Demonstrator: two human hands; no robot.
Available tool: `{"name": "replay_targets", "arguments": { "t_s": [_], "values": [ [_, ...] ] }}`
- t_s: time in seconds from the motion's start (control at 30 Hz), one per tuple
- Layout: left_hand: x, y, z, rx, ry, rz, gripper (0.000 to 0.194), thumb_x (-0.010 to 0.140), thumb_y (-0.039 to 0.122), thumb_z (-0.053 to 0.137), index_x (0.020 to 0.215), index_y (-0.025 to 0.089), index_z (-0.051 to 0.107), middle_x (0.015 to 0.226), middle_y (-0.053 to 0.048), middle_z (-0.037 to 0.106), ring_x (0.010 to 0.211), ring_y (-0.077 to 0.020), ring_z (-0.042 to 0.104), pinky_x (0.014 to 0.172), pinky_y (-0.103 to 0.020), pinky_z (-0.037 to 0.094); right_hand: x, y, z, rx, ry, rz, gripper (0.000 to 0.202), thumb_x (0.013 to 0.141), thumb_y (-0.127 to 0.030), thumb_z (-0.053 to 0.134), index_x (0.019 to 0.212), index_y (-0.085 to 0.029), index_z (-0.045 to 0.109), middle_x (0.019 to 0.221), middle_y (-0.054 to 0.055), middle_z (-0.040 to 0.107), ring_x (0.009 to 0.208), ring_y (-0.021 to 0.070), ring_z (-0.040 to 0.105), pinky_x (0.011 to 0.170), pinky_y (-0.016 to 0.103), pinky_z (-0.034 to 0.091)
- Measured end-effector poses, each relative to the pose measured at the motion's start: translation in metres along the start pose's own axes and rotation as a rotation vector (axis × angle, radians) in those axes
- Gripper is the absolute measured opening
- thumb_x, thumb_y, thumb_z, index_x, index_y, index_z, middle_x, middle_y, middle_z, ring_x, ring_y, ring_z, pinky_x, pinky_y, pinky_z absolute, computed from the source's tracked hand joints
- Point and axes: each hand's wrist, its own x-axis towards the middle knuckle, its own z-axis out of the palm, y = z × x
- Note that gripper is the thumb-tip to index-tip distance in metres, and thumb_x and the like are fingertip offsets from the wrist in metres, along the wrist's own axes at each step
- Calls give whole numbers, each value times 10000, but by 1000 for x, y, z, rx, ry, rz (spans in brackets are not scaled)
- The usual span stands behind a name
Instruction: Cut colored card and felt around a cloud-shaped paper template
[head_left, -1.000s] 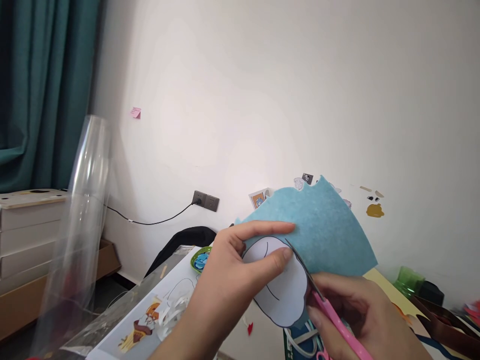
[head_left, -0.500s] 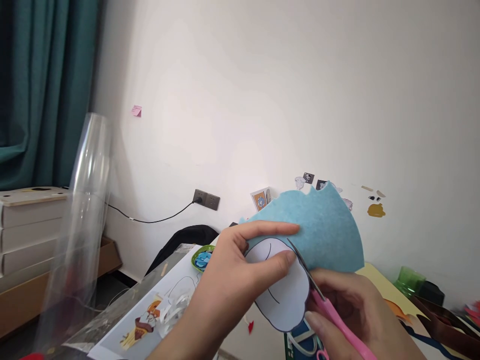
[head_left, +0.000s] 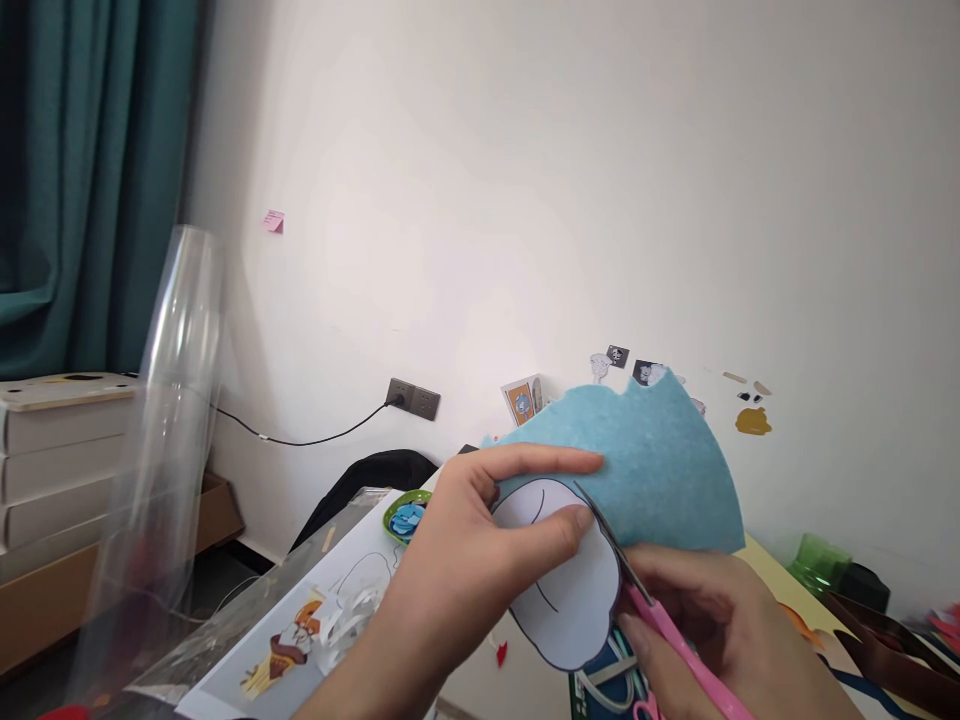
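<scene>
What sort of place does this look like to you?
Probably a crafting table in a room, perhaps at home: pink-handled scissors against a blue felt-like sheet, a green dish holding blue pieces, and a teal curtain behind.

The blue sheet (head_left: 656,460) has dipped, partly uncovering a dark wall picture (head_left: 643,370).

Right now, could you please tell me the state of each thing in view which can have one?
Left hand: pressing on white paper shape
Right hand: gripping pink scissors
White paper shape: lying against blue felt
Pink scissors: blade along shape's edge; opening unclear
Blue felt: held up, top edge notched
Green dish: holding blue pieces
Wall socket: cord plugged in
</scene>
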Motion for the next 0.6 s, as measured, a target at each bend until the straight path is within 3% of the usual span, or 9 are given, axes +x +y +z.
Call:
{"name": "replay_targets", "arguments": {
  "t_s": [0.23, 0.6],
  "values": [
    [1, -1, 1, -16, 18, -3, 268, 651, 275, 714, 913, 222, 734, 559, -37, 671, 494, -199, 611, 456, -272, 457, 1, -3, -1, 54, -14, 9, 76, 637, -163, 642, 567, -180, 665, 546, -8, 583, 474, 154, 567, 422, 201, 483],
    [-2, 8, 4, 29, 55, -22, 221, 628, 237, 716, 845, 218, 749, 554, -17, 661, 441, -144, 560, 439, -230, 413, 0, 3, -4, 8, -29, -59, 147, 657, -170, 648, 756, -190, 755, 575, 10, 624, 513, 192, 609, 459, 229, 515]
  ]
}}
